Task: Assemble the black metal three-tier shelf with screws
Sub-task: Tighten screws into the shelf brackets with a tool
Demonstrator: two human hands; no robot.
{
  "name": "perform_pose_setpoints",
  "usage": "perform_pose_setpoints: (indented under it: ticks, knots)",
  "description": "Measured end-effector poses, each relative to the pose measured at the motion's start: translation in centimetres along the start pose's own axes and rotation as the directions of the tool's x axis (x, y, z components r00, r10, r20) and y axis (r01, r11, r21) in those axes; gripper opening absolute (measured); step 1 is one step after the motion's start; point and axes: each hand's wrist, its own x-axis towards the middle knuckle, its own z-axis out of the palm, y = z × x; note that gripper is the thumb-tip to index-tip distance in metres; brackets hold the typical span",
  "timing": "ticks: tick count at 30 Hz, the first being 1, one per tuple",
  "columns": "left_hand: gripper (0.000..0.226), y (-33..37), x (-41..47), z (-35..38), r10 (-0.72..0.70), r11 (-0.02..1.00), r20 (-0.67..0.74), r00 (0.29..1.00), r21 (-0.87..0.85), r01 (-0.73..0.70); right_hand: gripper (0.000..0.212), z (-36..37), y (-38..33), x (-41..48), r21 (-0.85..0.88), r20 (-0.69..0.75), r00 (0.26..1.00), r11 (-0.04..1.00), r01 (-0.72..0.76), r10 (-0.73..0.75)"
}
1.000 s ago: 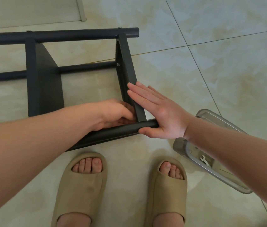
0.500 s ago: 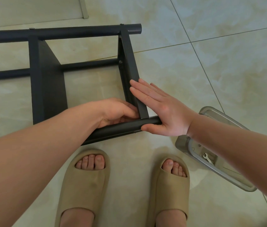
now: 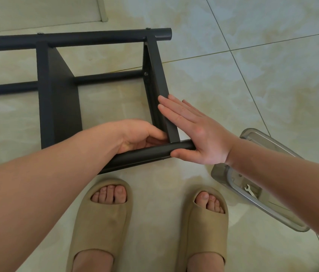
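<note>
**While the shelf lies on its side, two hands square its near corner**

Because the black metal shelf [image 3: 60,107] lies on its side on the tiled floor [image 3: 252,95], just ahead of a pair of beige slippers [image 3: 105,222], the floor carries its weight. It looks stiff and fairly light. Its smooth paint is probably slippery under a flat palm, so the round posts seem the surest hold. The near post [image 3: 146,154] meets the end tier panel [image 3: 160,85] at the corner in hand. A clear plastic tray [image 3: 256,134] sits to the right, apart from the frame. The left hand [image 3: 141,134] is curled round the near post beside that joint. The right hand [image 3: 199,138] lies flat, fingers straight, against the panel's outer face. A small wrench [image 3: 249,190] lies in the tray, and a screw head [image 3: 145,74] shows on the panel's inner side.
</note>
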Motion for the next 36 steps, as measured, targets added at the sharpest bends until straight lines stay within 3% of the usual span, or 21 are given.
perform_pose_setpoints:
  ticks: [18,36]
  knots:
    - [0.02,-0.02,0.04,-0.08,-0.028,1.0,0.052,0.998,0.007,0.027,0.091,0.22,0.05,0.04,0.01,-0.015,1.0,1.0,0.002,-0.002]
    - [0.017,0.05,0.08,0.3,0.056,0.995,0.021,0.998,0.078,-0.058,0.091,0.16,0.05,-0.02,-0.014,-0.017,1.0,1.0,0.013,-0.013]
